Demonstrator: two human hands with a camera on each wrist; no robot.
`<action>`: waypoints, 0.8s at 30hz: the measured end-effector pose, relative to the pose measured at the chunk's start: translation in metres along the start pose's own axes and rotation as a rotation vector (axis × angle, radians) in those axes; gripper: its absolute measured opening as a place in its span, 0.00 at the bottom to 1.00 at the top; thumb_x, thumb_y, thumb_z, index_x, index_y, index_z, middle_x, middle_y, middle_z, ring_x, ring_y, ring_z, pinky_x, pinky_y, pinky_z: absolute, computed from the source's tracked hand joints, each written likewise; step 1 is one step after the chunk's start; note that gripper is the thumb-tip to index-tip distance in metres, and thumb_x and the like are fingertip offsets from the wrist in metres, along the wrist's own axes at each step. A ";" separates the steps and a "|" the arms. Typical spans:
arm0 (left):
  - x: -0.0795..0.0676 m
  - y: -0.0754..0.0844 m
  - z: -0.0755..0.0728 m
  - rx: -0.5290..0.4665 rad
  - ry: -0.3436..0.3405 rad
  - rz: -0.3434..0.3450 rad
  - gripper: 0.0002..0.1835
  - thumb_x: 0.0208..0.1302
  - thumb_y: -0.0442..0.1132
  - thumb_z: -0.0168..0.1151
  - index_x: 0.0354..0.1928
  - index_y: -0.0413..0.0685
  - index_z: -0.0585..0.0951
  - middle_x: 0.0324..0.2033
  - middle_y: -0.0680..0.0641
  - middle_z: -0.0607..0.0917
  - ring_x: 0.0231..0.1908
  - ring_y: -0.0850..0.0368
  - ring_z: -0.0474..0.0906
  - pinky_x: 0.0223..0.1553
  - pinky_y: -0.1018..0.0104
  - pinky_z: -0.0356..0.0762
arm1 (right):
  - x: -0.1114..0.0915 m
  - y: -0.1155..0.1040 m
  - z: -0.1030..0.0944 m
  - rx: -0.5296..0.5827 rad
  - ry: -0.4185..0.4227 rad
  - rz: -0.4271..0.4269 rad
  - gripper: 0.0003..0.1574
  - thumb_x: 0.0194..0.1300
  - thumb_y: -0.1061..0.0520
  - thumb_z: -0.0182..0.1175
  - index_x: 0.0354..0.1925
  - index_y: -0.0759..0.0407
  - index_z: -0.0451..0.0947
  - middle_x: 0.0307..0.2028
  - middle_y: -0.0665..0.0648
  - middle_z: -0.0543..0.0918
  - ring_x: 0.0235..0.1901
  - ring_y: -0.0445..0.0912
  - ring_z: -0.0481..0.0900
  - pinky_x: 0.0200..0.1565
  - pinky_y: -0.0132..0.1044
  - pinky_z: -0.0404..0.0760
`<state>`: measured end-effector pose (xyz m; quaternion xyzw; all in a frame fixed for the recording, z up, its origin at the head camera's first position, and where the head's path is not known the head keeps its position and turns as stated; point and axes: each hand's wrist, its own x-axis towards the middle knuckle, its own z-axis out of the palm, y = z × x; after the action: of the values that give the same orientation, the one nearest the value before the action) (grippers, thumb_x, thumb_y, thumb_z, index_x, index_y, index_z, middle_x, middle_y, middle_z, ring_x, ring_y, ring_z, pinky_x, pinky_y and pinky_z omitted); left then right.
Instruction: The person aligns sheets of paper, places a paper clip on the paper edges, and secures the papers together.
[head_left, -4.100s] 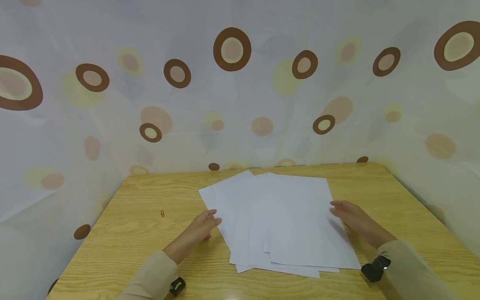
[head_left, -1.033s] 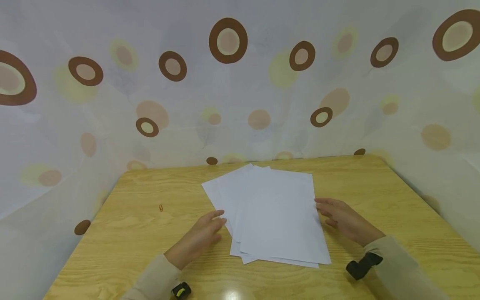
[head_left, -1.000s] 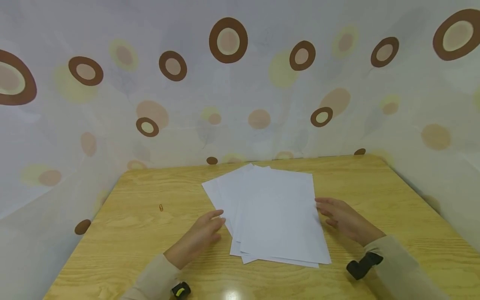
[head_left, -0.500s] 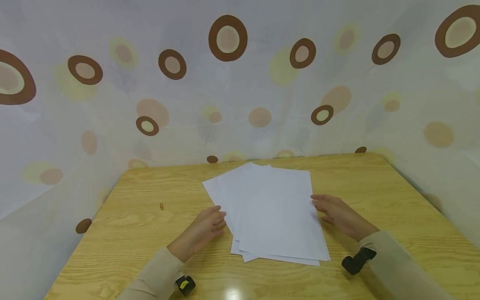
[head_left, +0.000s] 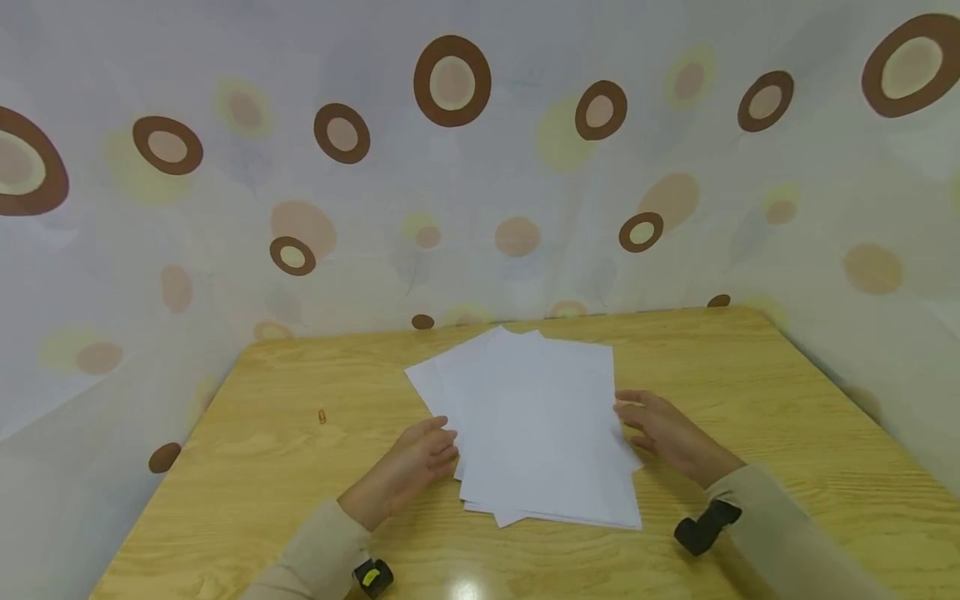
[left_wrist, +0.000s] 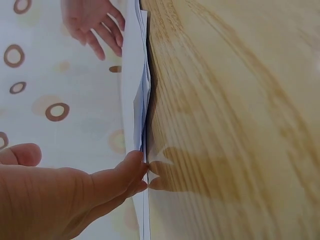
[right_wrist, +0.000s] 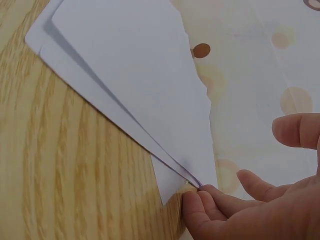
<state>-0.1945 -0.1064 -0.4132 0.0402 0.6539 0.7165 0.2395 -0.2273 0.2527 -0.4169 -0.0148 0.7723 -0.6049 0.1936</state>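
Observation:
Several white paper sheets [head_left: 543,425] lie in an uneven, overlapping stack on the wooden table. Some stick out at the upper left, and a corner juts out at the right. My left hand [head_left: 412,462] is at the left side of the stack. In the left wrist view, its fingertips touch the paper edges [left_wrist: 143,105], fingers loosely bent and thumb apart. At the right side is my right hand [head_left: 670,432]. The right wrist view shows its fingertips against the edges of the sheets [right_wrist: 130,60], thumb raised away. Neither hand grips the paper.
An orange-red paper clip [head_left: 322,417] lies on the table [head_left: 277,475], left of the stack. A pale curtain with brown circles [head_left: 480,192] encloses the back and sides. Each wrist wears a black device [head_left: 705,529].
The top sheets have shifted left, and the fan of paper has become narrower. My right hand has moved left along with them. A lower sheet's corner now shows at the right; the paper clip stays put.

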 end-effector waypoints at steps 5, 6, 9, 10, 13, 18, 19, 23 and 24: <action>-0.001 0.000 0.003 0.008 -0.003 -0.003 0.36 0.73 0.38 0.44 0.71 0.28 0.40 0.69 0.22 0.44 0.69 0.29 0.45 0.67 0.43 0.54 | -0.002 0.000 0.004 0.004 0.006 -0.001 0.40 0.75 0.50 0.46 0.71 0.71 0.44 0.70 0.74 0.49 0.69 0.67 0.48 0.65 0.55 0.59; -0.001 0.000 0.004 0.014 -0.005 -0.002 0.36 0.73 0.38 0.44 0.71 0.28 0.40 0.69 0.22 0.44 0.69 0.29 0.45 0.67 0.43 0.54 | -0.003 0.000 0.004 0.005 0.006 -0.003 0.40 0.75 0.50 0.46 0.71 0.71 0.44 0.70 0.74 0.49 0.69 0.67 0.48 0.66 0.56 0.58; -0.001 0.000 0.005 0.021 -0.021 0.000 0.36 0.74 0.39 0.44 0.71 0.28 0.40 0.69 0.21 0.43 0.69 0.28 0.44 0.67 0.42 0.54 | -0.004 -0.001 0.005 0.023 0.004 -0.006 0.39 0.75 0.51 0.46 0.71 0.72 0.44 0.71 0.74 0.47 0.69 0.68 0.46 0.67 0.58 0.55; -0.001 0.000 0.005 0.023 -0.025 -0.001 0.36 0.74 0.39 0.44 0.71 0.28 0.40 0.69 0.21 0.43 0.69 0.28 0.44 0.67 0.42 0.54 | -0.004 -0.001 0.005 0.027 0.002 -0.006 0.39 0.75 0.51 0.45 0.71 0.72 0.44 0.71 0.74 0.46 0.69 0.68 0.45 0.67 0.59 0.54; -0.001 0.000 0.005 0.025 -0.041 -0.006 0.37 0.73 0.41 0.45 0.71 0.29 0.40 0.69 0.22 0.43 0.69 0.28 0.44 0.67 0.42 0.53 | -0.004 -0.001 0.006 0.041 -0.002 -0.004 0.39 0.76 0.52 0.44 0.71 0.72 0.43 0.71 0.75 0.45 0.70 0.68 0.44 0.67 0.60 0.52; -0.001 0.002 0.006 0.025 -0.063 -0.020 0.38 0.73 0.42 0.45 0.72 0.29 0.40 0.69 0.21 0.43 0.69 0.27 0.43 0.67 0.42 0.54 | -0.004 -0.003 0.006 0.051 0.006 -0.001 0.38 0.76 0.52 0.43 0.71 0.72 0.41 0.71 0.76 0.46 0.70 0.68 0.46 0.67 0.59 0.54; -0.001 0.002 0.007 0.026 -0.066 -0.022 0.38 0.73 0.42 0.45 0.72 0.29 0.40 0.68 0.21 0.43 0.69 0.26 0.44 0.66 0.42 0.54 | -0.004 -0.003 0.006 0.055 0.008 -0.001 0.38 0.76 0.52 0.43 0.71 0.73 0.41 0.70 0.76 0.46 0.69 0.68 0.46 0.67 0.59 0.55; -0.003 0.005 0.008 0.036 -0.081 -0.027 0.38 0.74 0.42 0.45 0.72 0.29 0.39 0.68 0.21 0.43 0.68 0.25 0.45 0.66 0.42 0.56 | -0.005 -0.003 0.005 0.072 0.003 0.000 0.39 0.76 0.53 0.42 0.71 0.73 0.40 0.70 0.75 0.45 0.69 0.68 0.46 0.66 0.57 0.59; -0.004 0.006 0.008 0.042 -0.086 -0.026 0.38 0.74 0.43 0.45 0.72 0.29 0.39 0.68 0.21 0.43 0.68 0.25 0.44 0.66 0.41 0.55 | -0.006 -0.004 0.004 0.085 -0.006 0.002 0.39 0.76 0.53 0.42 0.71 0.73 0.40 0.71 0.75 0.44 0.70 0.68 0.45 0.66 0.56 0.59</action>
<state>-0.1895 -0.1008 -0.4055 0.0675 0.6585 0.6969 0.2760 -0.2215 0.2490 -0.4129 -0.0075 0.7454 -0.6367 0.1972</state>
